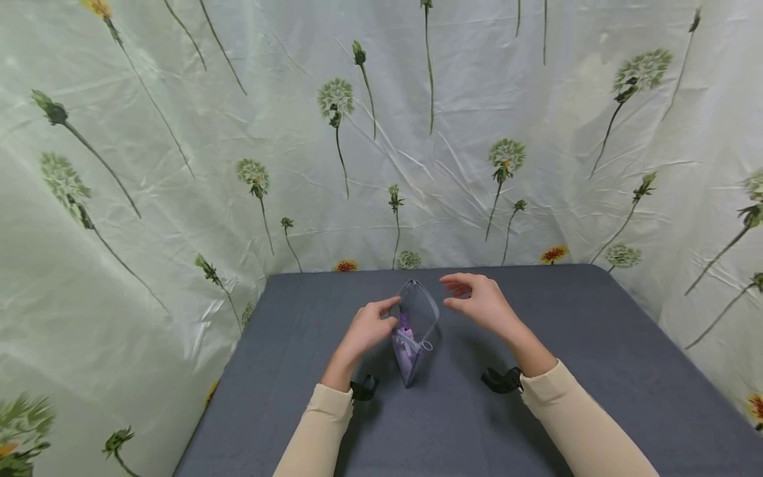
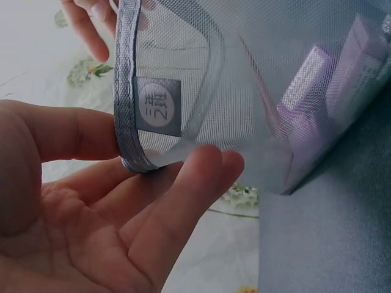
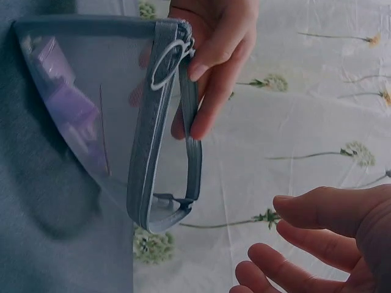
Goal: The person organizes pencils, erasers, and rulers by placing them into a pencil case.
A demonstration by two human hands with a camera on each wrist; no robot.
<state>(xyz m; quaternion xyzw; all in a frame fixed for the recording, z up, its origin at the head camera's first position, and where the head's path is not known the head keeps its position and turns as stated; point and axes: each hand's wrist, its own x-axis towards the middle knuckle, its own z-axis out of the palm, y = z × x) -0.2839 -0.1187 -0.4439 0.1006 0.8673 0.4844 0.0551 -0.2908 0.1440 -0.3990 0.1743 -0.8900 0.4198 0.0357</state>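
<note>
A grey see-through mesh zipper pouch (image 1: 406, 368) stands on the table at the middle, its mouth spread wide. My left hand (image 1: 365, 327) holds the pouch by its rim; in the left wrist view the thumb and fingers meet the edge near a square sewn label (image 2: 160, 107). Inside, low in the pouch, lie purple items (image 3: 72, 105), blurred by the mesh. A ring-shaped zipper pull (image 3: 168, 65) hangs at one end of the opening. To the right of the mouth, my right hand (image 1: 484, 305) hovers apart from the pouch, fingers loosely bent, nothing in them.
The dark grey table (image 1: 536, 424) spreads out on both sides of the pouch. Behind it and along its sides hangs a pale curtain (image 1: 286, 119) printed with dandelions. A black strap (image 1: 502, 380) sits at my right wrist, another black strap (image 1: 365, 388) at my left.
</note>
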